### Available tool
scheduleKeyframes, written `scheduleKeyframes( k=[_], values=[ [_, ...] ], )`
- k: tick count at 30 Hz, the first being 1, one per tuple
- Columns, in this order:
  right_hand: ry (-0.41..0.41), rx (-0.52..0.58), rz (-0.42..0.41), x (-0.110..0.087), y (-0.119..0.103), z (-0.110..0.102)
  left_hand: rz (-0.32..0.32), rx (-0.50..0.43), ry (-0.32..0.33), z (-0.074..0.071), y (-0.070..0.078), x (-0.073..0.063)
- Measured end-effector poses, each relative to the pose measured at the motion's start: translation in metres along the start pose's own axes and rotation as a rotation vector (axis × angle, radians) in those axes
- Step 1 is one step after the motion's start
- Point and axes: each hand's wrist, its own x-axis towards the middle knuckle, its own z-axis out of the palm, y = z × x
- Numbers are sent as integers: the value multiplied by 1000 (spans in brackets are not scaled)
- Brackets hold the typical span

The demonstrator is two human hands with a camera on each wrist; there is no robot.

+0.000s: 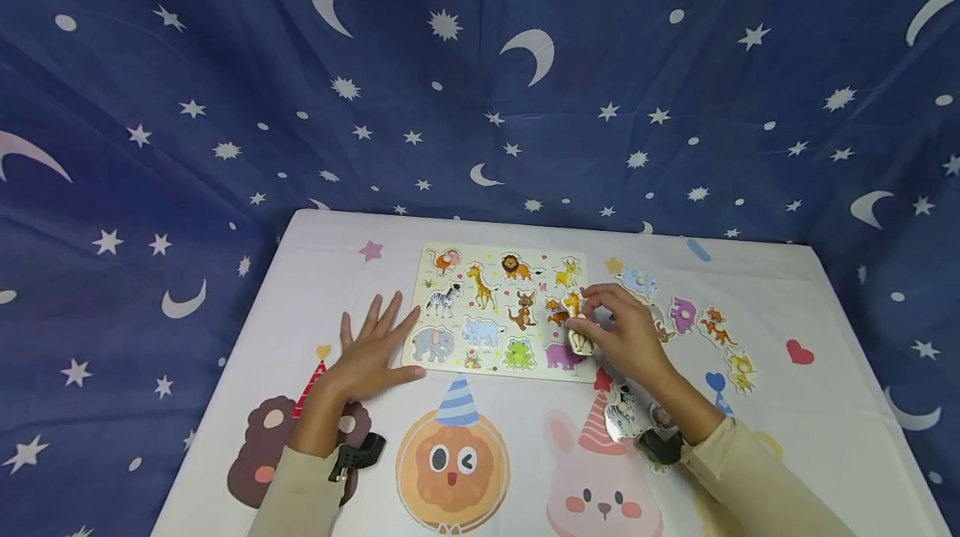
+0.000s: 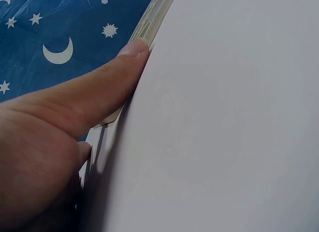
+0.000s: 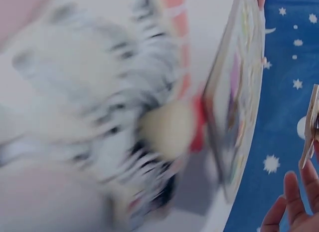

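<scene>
My right hand (image 1: 630,338) pinches a giraffe puzzle piece (image 1: 578,335) upright above the lower right of the puzzle board (image 1: 480,253). In the right wrist view the giraffe piece (image 3: 310,124) shows edge-on beside the fingers (image 3: 293,189). My left hand (image 1: 370,360) lies spread at the board's left edge, its fingertips touching or very near it. In the left wrist view the thumb (image 2: 107,85) rests against the board's edge (image 2: 154,20). Animal pictures fill the board, among them a frog (image 1: 519,353) and an elephant (image 1: 433,343).
Loose pieces lie right of the board: a purple hippo (image 1: 682,315), a tiger (image 1: 717,326), a yellow animal (image 1: 741,372) and a blue one (image 1: 638,283). A zebra piece (image 1: 622,415) with a round knob (image 3: 169,129) lies near the right wrist. A starry curtain (image 1: 480,103) hangs behind.
</scene>
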Motion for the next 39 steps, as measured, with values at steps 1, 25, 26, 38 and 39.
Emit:
scheduleKeyframes(
  k=[1,25,26,38,39],
  values=[
    [2,5,-8,3,-3,2,0,0,-1,0,0,0],
    [-120,-22,61,83,-39,58,21,14,10,-1,-1,-1],
    [-126,-35,62,85,-39,61,21,14,10,-1,-1,-1],
    [-159,-40,146,99,-46,100,15,-1,11,0,-1,-1],
    [-158,-40,151,100,-47,102,14,-3,9,0,-1,-1]
  ],
)
